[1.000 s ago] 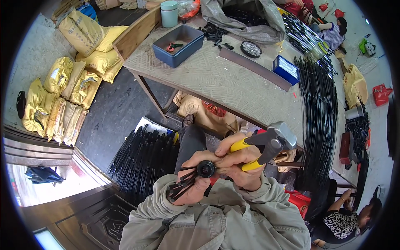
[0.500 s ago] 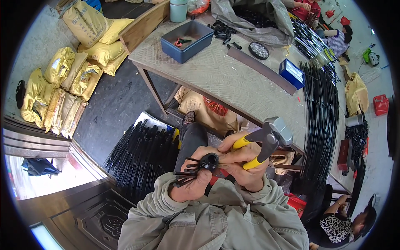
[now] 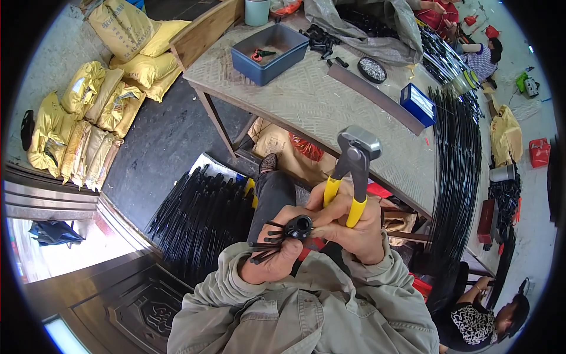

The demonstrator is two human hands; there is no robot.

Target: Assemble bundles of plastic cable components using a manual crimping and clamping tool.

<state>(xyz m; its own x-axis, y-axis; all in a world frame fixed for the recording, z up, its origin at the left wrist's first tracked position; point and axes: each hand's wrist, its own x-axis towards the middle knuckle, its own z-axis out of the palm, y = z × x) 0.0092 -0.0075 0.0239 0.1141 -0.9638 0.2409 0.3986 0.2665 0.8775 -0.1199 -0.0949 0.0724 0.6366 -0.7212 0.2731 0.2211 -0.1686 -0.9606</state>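
Observation:
My left hand [image 3: 272,262] is closed round a black umbrella frame [image 3: 299,227]. Its round, hollow end faces up, and several thin black ribs stick out to the left between my fingers. Yellow-handled pincers [image 3: 357,154] stand head up in my right hand [image 3: 356,239], their handles passing between the fingers. The thumb and fingertips of that hand meet at the right side of the round end; whether they pinch some small piece there is hidden. The steel head of the pincers is in front of the table edge, apart from the frame.
A worktable [image 3: 283,94] ahead bears a blue-grey bin [image 3: 268,62], a dish of small metal pieces [image 3: 371,70] and a blue box [image 3: 417,104]. Black rods [image 3: 457,171] hang over its right side. More rods [image 3: 200,218] lie low left. Yellow sacks [image 3: 88,118] line the wall; co-workers sit at right.
The pincers have swung left and up, from tilted rightward to nearly upright, as my right hand turned. My left hand and the umbrella frame have barely moved.

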